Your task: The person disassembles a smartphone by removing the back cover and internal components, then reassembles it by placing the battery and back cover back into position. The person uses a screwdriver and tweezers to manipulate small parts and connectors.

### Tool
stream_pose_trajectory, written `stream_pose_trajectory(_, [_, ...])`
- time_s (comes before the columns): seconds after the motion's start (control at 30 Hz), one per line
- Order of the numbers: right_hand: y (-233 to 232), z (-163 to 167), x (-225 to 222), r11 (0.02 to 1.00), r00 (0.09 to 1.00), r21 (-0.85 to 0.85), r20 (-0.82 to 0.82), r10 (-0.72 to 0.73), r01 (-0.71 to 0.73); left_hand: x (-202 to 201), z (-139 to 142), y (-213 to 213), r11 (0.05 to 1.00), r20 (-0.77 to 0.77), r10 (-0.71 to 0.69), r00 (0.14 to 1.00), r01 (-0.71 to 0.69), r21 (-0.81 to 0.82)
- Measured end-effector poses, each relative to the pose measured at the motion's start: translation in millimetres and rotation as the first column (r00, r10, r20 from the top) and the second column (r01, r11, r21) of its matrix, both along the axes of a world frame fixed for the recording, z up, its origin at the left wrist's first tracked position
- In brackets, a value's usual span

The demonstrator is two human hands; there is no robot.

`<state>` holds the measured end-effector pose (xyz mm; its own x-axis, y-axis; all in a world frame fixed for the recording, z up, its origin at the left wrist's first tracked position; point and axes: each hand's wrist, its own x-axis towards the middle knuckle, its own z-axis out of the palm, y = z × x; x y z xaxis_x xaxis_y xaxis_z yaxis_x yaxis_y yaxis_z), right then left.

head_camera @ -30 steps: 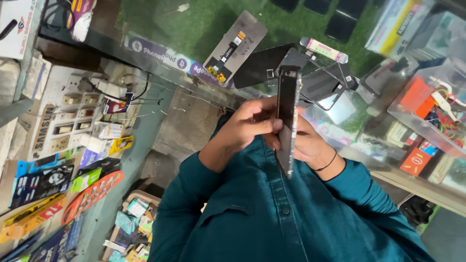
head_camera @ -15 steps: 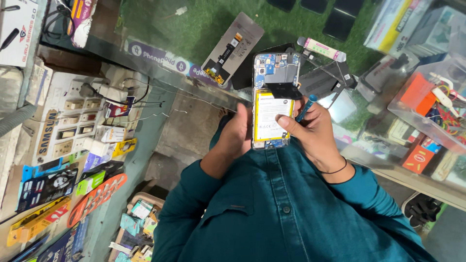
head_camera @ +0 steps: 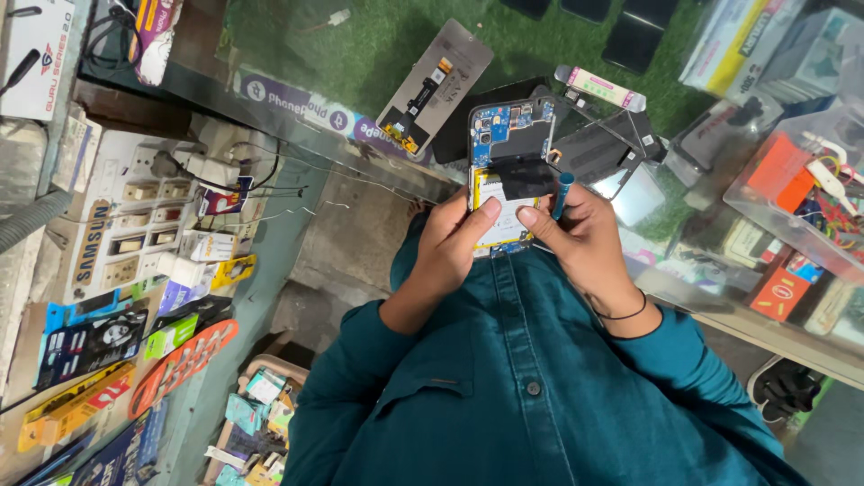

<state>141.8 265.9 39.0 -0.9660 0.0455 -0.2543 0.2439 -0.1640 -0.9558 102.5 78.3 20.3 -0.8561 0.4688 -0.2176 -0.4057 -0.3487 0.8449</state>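
An opened phone (head_camera: pixel 506 144) with its back cover off shows a blue circuit board on top, a black part in the middle and a white-and-yellow battery below. My left hand (head_camera: pixel 450 247) grips its left edge, thumb pressed on the battery. My right hand (head_camera: pixel 585 243) grips the right edge, its thumb also on the battery. A thin blue tool (head_camera: pixel 562 193) is tucked between the fingers of my right hand. I hold the phone in front of my teal shirt, above the edge of the green-topped counter (head_camera: pixel 360 45).
On the counter lie a grey screen panel with a flex cable (head_camera: pixel 436 85), dark phone parts (head_camera: pixel 603 153), a white tube (head_camera: pixel 601 88) and clear boxes of small parts (head_camera: pixel 801 180). A socket board with plugs (head_camera: pixel 144 216) and hanging packets (head_camera: pixel 90 351) are at the left.
The phone has turned from edge-on to its open back facing me. Both thumbs have moved onto the battery.
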Motion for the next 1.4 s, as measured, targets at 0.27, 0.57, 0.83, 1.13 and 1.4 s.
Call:
stream_pose_trajectory(0.27, [12.7,-31.2,10.8,0.917,0.992,-0.397,0.093,0.085,-0.041,-19.0,-26.4,-3.3,0.799,0.17,-0.325,0.93,0.174,0.575])
stream_pose_trajectory(0.57, [-2.1,-29.0,15.6,0.809,0.963,-0.579,0.148,0.227,-0.102,-18.0,-27.2,0.3,0.82,0.109,-0.337,0.935,0.235,0.522])
stream_pose_trajectory(0.83, [-5.0,14.2,7.7,0.96,0.973,0.272,-0.196,0.124,-0.068,-25.2,-24.1,-8.3,0.925,-0.086,-0.046,0.995,0.075,0.373])
stream_pose_trajectory(1.13, [66.8,54.4,23.9,0.542,0.956,0.803,-0.292,-0.001,0.246,-22.7,-2.0,-35.2,0.942,0.165,0.029,0.986,-0.082,0.325])
stream_pose_trajectory(1.4, [206.4,62.0,71.0,0.067,0.895,0.893,-0.444,-0.031,0.445,-28.9,1.3,-37.6,0.951,0.143,0.111,0.984,-0.146,0.271])
